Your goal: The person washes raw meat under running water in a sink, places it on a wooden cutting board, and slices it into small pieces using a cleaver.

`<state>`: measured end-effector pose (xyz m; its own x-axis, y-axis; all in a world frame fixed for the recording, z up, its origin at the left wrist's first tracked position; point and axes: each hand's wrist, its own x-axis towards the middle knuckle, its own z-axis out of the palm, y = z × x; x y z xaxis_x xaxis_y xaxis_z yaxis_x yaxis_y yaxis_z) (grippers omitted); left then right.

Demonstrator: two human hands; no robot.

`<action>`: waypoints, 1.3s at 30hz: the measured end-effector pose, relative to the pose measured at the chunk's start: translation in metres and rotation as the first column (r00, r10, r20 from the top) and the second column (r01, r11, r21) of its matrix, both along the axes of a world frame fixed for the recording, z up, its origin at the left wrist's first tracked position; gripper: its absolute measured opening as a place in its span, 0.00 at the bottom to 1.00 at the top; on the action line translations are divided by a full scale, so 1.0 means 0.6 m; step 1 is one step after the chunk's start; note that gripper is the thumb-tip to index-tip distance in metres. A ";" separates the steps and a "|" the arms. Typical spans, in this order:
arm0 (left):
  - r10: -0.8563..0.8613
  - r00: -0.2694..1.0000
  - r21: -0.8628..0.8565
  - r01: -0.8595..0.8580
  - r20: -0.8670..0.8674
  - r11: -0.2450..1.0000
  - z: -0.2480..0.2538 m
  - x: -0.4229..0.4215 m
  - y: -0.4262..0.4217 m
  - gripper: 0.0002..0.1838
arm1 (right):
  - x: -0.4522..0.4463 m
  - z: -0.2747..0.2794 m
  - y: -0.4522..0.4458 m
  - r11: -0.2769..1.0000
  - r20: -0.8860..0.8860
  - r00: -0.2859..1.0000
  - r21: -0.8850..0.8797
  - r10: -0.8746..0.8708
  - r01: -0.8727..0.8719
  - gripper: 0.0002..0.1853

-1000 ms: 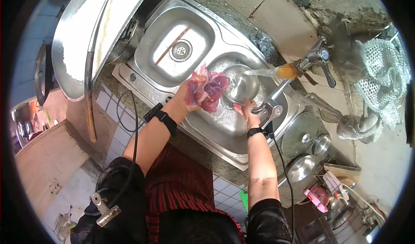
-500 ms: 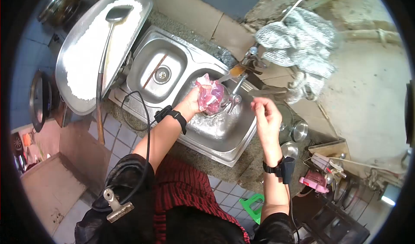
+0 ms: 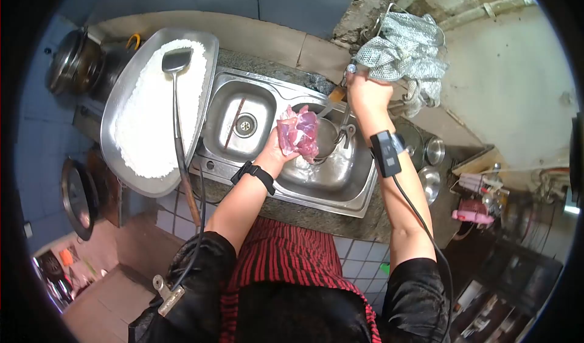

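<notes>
A piece of raw red meat [image 3: 299,132] is in my left hand [image 3: 275,152], whose fingers are wrapped round its left side above the right basin [image 3: 331,176] of the steel sink. Behind the meat, a round metal bowl [image 3: 327,137] shows in part in that basin. My right hand [image 3: 369,95] is up at the wall tap [image 3: 351,69], with its fingers closed there, and the hand covers most of the tap. A brown stick [image 3: 235,123] lies in the left basin [image 3: 257,100] beside the drain.
On the left, a large metal tray [image 3: 159,189] holds white grains and a long-handled spatula [image 3: 177,113]. Grey mesh cloth [image 3: 406,48] hangs right of the tap. Metal lids and bowls [image 3: 429,182] stand beside the sink. Pots [image 3: 77,63] are at the far left.
My right hand has left the bowl in the basin and moved up to the tap. My left hand still holds the meat above the sink. The view has shifted.
</notes>
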<state>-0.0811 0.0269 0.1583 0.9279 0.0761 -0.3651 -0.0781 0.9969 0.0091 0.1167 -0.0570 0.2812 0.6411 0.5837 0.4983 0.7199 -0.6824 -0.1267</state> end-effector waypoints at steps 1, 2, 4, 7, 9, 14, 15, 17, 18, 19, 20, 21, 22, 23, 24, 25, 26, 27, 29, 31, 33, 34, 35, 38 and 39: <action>-0.024 1.000 0.002 0.024 -0.003 1.000 0.019 -0.003 0.001 0.30 | -0.010 0.020 0.015 0.936 -0.051 0.990 -0.337 -0.131 0.106 0.14; -0.010 0.999 0.036 0.011 -0.031 0.999 0.037 -0.008 0.004 0.30 | -0.015 0.009 0.022 0.955 -0.091 0.985 -0.271 -0.148 0.118 0.13; 0.009 0.998 0.054 -0.005 -0.061 0.999 0.042 -0.007 0.005 0.26 | -0.030 0.011 0.040 0.969 -0.134 0.975 -0.195 -0.178 0.151 0.14; -0.100 0.994 0.020 0.099 0.047 0.995 0.025 -0.001 0.011 0.24 | -0.031 0.002 0.047 0.942 -0.439 0.833 -0.174 -0.336 0.288 0.20; -0.118 0.992 0.040 0.116 0.047 0.992 0.035 0.000 0.003 0.24 | -0.023 -0.037 0.018 0.980 -0.569 0.799 -0.066 -0.193 0.190 0.30; -0.184 0.983 -0.018 0.184 -0.016 0.983 0.010 0.029 -0.023 0.17 | -0.125 -0.007 -0.130 0.916 -0.909 0.399 0.257 0.121 0.308 0.24; -0.292 0.956 -0.012 0.292 -0.019 0.956 -0.018 0.032 -0.025 0.16 | -0.150 -0.017 -0.169 0.908 -0.917 0.373 0.269 0.140 0.320 0.21; -0.529 0.847 -0.014 0.529 -0.055 0.848 -0.087 0.029 -0.012 0.16 | -0.211 -0.022 -0.242 0.921 -0.945 0.325 0.168 0.049 0.351 0.18; -0.536 0.813 0.097 0.567 -0.229 0.818 -0.084 0.009 -0.013 0.17 | -0.249 -0.033 -0.281 0.867 -0.942 0.311 0.256 0.124 0.429 0.17; -0.483 0.832 0.224 0.544 -0.275 0.809 -0.086 -0.001 -0.023 0.17 | -0.288 -0.044 -0.322 0.791 -0.929 0.317 0.336 0.189 0.512 0.16; -0.454 0.831 0.237 0.535 -0.321 0.811 -0.052 -0.004 -0.033 0.21 | -0.325 -0.050 -0.366 0.761 -0.921 0.349 0.351 0.174 0.546 0.16; -0.626 0.773 0.345 0.616 -0.097 0.708 -0.127 -0.009 -0.005 0.30 | -0.363 -0.049 -0.413 0.730 -0.913 0.377 0.362 0.153 0.579 0.16; -0.750 0.633 0.064 0.754 0.193 0.653 -0.101 -0.020 -0.017 0.27 | -0.400 -0.035 -0.459 0.735 -0.942 0.334 0.252 0.037 0.630 0.15; -0.707 0.642 0.234 0.767 -0.296 0.598 -0.052 -0.035 -0.040 0.23 | -0.435 -0.022 -0.502 0.729 -0.958 0.281 0.149 -0.062 0.668 0.15; -0.774 0.597 0.481 0.753 -0.211 0.450 -0.141 -0.039 -0.006 0.21 | -0.474 -0.030 -0.544 0.661 -0.962 0.259 0.140 -0.085 0.737 0.16; -0.817 0.558 0.704 0.638 -0.144 0.311 -0.227 -0.045 0.024 0.19 | -0.512 -0.048 -0.586 0.579 -0.969 0.233 0.142 -0.086 0.803 0.17; -0.696 0.671 0.512 0.705 -0.257 0.490 -0.198 -0.049 0.013 0.14 | -0.553 -0.048 -0.633 0.519 -0.976 0.192 0.115 -0.098 0.847 0.18; -0.656 0.678 0.410 0.730 -0.332 0.548 -0.184 -0.060 0.006 0.11 | -0.591 -0.051 -0.673 0.458 -0.984 0.148 0.088 -0.097 0.885 0.18; -0.482 0.715 0.823 0.567 -0.506 -0.023 -0.172 -0.096 -0.002 0.07 | -0.674 -0.072 -0.755 0.328 -0.987 0.144 0.112 -0.075 0.938 0.18; -0.406 0.606 0.483 -0.042 -0.684 -0.875 -0.122 -0.096 -0.039 0.07 | -0.747 -0.081 -0.822 0.221 -0.986 0.162 0.148 -0.044 0.964 0.18; -0.440 0.741 -0.080 -0.549 -0.507 -0.832 -0.089 -0.107 -0.063 0.08 | -0.816 -0.077 -0.882 0.142 -0.988 0.154 0.151 -0.011 0.978 0.17; -0.440 0.755 0.084 -0.461 -0.487 -0.884 -0.060 -0.114 -0.104 0.07 | -0.845 -0.060 -0.916 0.070 -0.988 0.150 0.153 0.044 0.986 0.16; -0.430 0.769 0.248 -0.352 -0.472 -0.902 -0.033 -0.125 -0.143 0.06 | -0.872 -0.057 -0.949 0.043 -0.985 0.167 0.169 0.042 0.985 0.16; -0.472 0.772 0.299 -0.373 -0.426 -0.878 -0.030 -0.126 -0.194 0.05 | -0.930 -0.051 -1.038 -0.055 -0.984 0.175 0.175 0.008 0.983 0.16; -0.440 0.767 0.563 -0.125 -0.467 -0.817 -0.103 -0.092 -0.153 0.04 | -0.943 -0.056 -1.063 -0.070 -0.981 0.193 0.192 0.015 0.979 0.16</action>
<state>-0.1365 -0.0649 0.0967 0.9320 -0.3337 -0.1413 -0.1908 -0.7834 0.5916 -0.4491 -0.6947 0.2474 0.6627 -0.5278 -0.5313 -0.5208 0.1850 -0.8334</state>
